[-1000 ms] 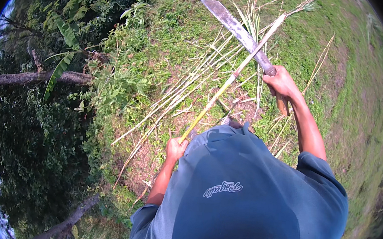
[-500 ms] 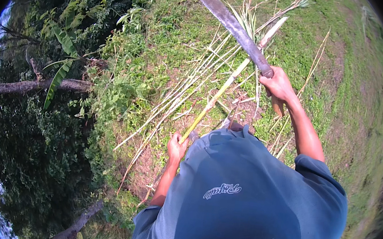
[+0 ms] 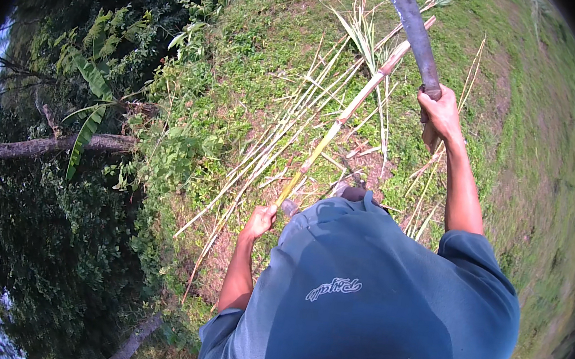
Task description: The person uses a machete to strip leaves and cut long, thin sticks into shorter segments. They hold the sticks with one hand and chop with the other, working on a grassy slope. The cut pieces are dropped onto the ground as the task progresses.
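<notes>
Occlusion/crop notes, head view

Machete (image 3: 419, 43) runs off the top edge; tip out of frame. Blade covers a short stretch of the cane (image 3: 335, 128) near its far end; can't tell if they touch. Right hand (image 3: 440, 115) hides the handle's middle. Left hand (image 3: 260, 221) hides the cane's near end. Shirt (image 3: 373, 294) is cut by the lower edge, and partly covers a dark shape (image 3: 354, 194), unidentifiable. Grass (image 3: 558, 201) far right: smeared.
</notes>
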The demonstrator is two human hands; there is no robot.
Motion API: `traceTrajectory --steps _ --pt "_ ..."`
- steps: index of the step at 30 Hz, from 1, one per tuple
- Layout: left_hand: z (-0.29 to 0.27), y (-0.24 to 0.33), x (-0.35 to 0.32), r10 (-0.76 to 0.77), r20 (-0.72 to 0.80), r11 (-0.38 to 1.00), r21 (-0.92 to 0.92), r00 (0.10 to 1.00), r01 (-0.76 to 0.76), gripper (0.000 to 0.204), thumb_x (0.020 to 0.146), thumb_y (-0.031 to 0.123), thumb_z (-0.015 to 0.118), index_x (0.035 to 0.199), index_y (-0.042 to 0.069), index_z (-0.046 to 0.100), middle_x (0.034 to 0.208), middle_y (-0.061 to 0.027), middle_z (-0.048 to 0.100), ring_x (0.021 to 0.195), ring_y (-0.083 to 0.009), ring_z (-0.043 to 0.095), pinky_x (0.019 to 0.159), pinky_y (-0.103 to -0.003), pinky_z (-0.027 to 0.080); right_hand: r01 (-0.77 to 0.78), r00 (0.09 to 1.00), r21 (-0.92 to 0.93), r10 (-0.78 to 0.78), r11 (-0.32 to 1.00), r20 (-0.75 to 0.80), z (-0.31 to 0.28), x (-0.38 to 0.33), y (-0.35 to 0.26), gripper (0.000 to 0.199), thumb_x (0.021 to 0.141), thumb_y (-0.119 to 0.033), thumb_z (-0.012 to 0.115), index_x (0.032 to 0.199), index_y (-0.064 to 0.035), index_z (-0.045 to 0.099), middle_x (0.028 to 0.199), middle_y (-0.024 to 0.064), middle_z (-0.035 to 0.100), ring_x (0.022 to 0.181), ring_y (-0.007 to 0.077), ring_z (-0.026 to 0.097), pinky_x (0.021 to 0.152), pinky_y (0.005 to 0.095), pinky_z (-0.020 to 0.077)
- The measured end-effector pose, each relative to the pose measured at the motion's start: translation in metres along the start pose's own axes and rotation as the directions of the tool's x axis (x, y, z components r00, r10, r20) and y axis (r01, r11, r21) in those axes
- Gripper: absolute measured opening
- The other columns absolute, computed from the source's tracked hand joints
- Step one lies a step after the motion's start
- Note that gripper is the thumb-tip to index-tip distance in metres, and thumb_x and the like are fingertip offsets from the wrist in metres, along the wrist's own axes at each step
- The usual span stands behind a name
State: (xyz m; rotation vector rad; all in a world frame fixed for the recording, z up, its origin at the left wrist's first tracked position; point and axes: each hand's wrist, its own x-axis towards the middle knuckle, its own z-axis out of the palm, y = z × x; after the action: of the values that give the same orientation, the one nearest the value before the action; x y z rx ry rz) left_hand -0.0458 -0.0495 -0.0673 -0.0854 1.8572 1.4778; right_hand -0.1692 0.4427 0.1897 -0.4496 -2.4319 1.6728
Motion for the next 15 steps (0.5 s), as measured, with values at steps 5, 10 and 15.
traceTrajectory --steps 5,10,15 --pt "0.002 0.026 -0.008 -0.124 0.106 0.978 -0.155 0.987 0.139 0.058 0.096 0.066 0.033 0.072 0.014 0.041 0.055 0.0012 0.038 0.047 -0.0126 0.038 0.049 -0.031 0.041 0.035 0.997 -0.028 -0.033 0.999 0.066 -0.002 -0.012 -0.003 0.012 0.081 -0.014 0.065 0.081 -0.0038 0.059 0.058 -0.0025 0.052 0.046 0.0076 0.049 0.044 0.0262 0.0403" --pt "-0.003 0.017 -0.003 -0.118 0.148 0.95 -0.271 0.982 0.155 0.051 0.1 0.058 0.031 0.075 0.014 0.04 0.054 0.0023 0.036 0.045 -0.0106 0.035 0.046 -0.028 0.037 0.09 0.993 0.028 -0.087 0.996 -0.085 -0.019 0.005 -0.023 0.009 0.082 -0.011 0.063 0.08 -0.0032 0.058 0.057 -0.0018 0.051 0.046 0.0075 0.048 0.044 0.0264 0.0398" --pt "0.0 0.021 -0.002 -0.141 0.153 0.937 -0.298 0.978 0.181 0.055 0.099 0.061 0.032 0.068 0.015 0.038 0.051 0.0028 0.033 0.043 -0.0105 0.032 0.044 -0.027 0.034 0.116 0.988 -0.004 -0.116 0.993 -0.1 -0.036 0.018 -0.033 0.01 0.082 -0.012 0.063 0.08 -0.0033 0.058 0.056 -0.0018 0.051 0.045 0.008 0.048 0.043 0.026 0.0396"
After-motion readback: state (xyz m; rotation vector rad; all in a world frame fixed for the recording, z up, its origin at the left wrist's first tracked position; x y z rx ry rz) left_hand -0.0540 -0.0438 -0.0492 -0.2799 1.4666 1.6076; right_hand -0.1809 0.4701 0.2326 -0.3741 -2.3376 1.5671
